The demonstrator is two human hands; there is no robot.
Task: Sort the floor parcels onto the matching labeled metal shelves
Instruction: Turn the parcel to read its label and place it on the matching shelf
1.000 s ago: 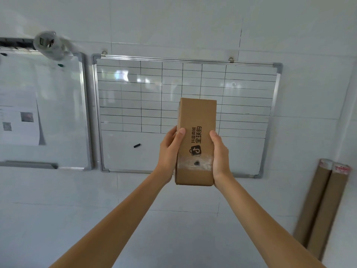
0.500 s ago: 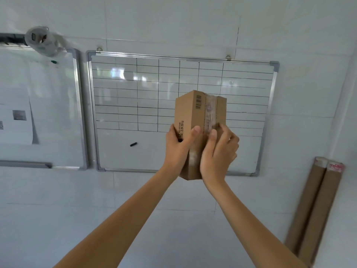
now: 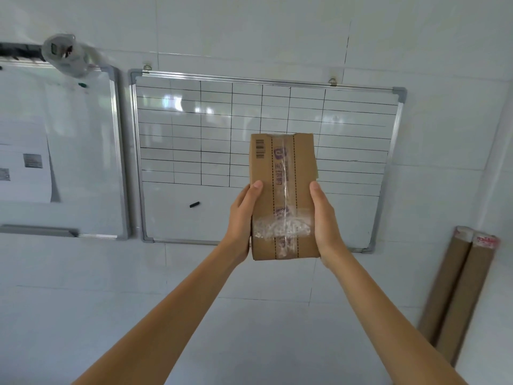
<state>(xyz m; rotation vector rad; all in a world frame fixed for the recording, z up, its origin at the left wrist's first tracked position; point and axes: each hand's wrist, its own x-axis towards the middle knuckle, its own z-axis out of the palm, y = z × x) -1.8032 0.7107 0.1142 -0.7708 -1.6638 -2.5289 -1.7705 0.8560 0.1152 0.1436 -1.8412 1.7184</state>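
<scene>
Matt brown cardboard on the parcel (image 3: 283, 195), with glossy clear tape down its middle and a crinkled, whitish patch of tape lower down. Glossy white surface on the gridded whiteboard (image 3: 263, 162), framed in brushed metal with grey plastic corners. Same gloss and metal frame on the second whiteboard (image 3: 83, 151). Matt paper sheets (image 3: 25, 168) pinned there. Matt brown cardboard on 2 tubes (image 3: 458, 293). Smooth, faintly shiny white wall tiles (image 3: 277, 37).

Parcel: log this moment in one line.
parcel upright, taped face to camera | left hand and right hand grip sides | whiteboard behind | no shelf in view
</scene>
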